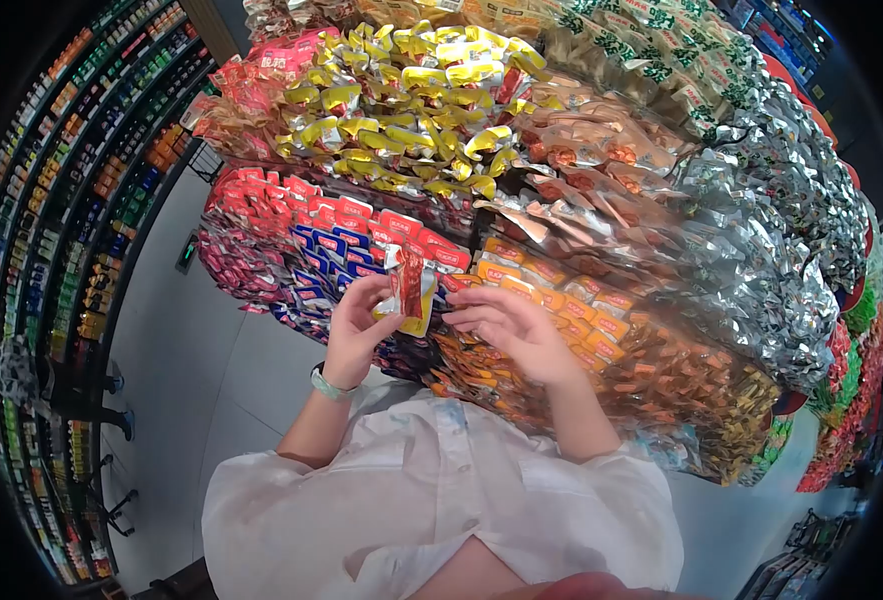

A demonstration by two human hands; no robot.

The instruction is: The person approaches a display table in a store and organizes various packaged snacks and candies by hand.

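A snack packet (pixel 414 287) with a clear front, reddish-brown contents and a yellow lower corner is held upright in front of my chest. My left hand (pixel 359 325) grips its left edge between thumb and fingers; a pale bracelet circles that wrist. Just to the right of the packet is my right hand (pixel 506 325), its fingers stretched out and nothing visible in them. Behind both hands lie rows of red-topped packets (pixel 351 213), blue packets (pixel 326 245) and orange packets (pixel 551 290).
The sloping display also bears yellow packets (pixel 411 130), clear packets with orange contents (pixel 601 150) and silver packets (pixel 771 230). Stocked shelves (pixel 71 220) curve along the left across a grey floor (pixel 176 400). A person in dark clothes (pixel 71 390) stands by them.
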